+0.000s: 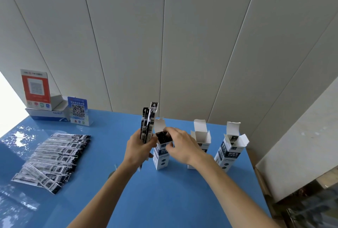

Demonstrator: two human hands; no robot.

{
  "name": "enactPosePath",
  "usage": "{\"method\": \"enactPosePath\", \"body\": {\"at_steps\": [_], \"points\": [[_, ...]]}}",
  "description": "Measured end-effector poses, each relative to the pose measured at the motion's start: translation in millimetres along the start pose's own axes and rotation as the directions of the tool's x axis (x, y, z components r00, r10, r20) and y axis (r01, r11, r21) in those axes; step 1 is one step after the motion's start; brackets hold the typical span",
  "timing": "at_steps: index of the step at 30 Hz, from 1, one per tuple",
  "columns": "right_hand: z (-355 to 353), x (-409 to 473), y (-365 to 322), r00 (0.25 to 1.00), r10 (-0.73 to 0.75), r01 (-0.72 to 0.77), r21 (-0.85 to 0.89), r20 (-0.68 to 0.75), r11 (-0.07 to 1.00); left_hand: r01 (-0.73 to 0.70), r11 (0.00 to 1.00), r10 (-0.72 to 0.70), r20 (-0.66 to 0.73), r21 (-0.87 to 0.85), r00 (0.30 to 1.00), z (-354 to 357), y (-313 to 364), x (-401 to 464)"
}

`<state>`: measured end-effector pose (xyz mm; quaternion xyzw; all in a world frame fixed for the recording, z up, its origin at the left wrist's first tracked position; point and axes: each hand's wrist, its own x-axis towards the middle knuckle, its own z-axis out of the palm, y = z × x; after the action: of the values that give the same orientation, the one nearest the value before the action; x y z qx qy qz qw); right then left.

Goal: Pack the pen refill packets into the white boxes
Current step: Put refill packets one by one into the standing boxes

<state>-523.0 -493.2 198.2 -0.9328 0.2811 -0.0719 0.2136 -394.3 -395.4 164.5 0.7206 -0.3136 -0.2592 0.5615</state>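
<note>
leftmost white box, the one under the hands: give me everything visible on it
The leftmost white box is a tall, narrow carton that looks like thin card, white with a dark blue printed panel on its front. It stands upright on the blue table, top flaps open, rear flap raised. Dark packet tops fill its mouth. The right hand rests its fingers at the opening; the left hand, holding packets, sits beside it.

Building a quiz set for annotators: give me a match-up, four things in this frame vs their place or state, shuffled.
Things:
1. left hand
2. leftmost white box
3. middle white box
4. loose packets

States:
A. fanned out flat on the table's left side
B. open, dark packet tops showing at its mouth
C. grips a few upright packets
D. flaps up, interior looks white

Pairs: 1-C, 2-B, 3-D, 4-A
</note>
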Motion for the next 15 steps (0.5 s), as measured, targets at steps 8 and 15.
{"method": "enactPosePath", "body": {"at_steps": [8, 15], "points": [[3.4, 5.7, -12.4, 0.998, 0.018, -0.005, -0.238, 0.053, 0.971, -0.007, 1.0, 0.008, 0.04, -0.019, 0.999, -7.4, -5.2, -0.3], [15.2, 2.0, -13.4, 0.998, -0.029, 0.017, -0.186, -0.06, 0.982, -0.008, 0.998, 0.011, 0.066, -0.055, 0.998, -12.5, -5.6, 2.9]]}}
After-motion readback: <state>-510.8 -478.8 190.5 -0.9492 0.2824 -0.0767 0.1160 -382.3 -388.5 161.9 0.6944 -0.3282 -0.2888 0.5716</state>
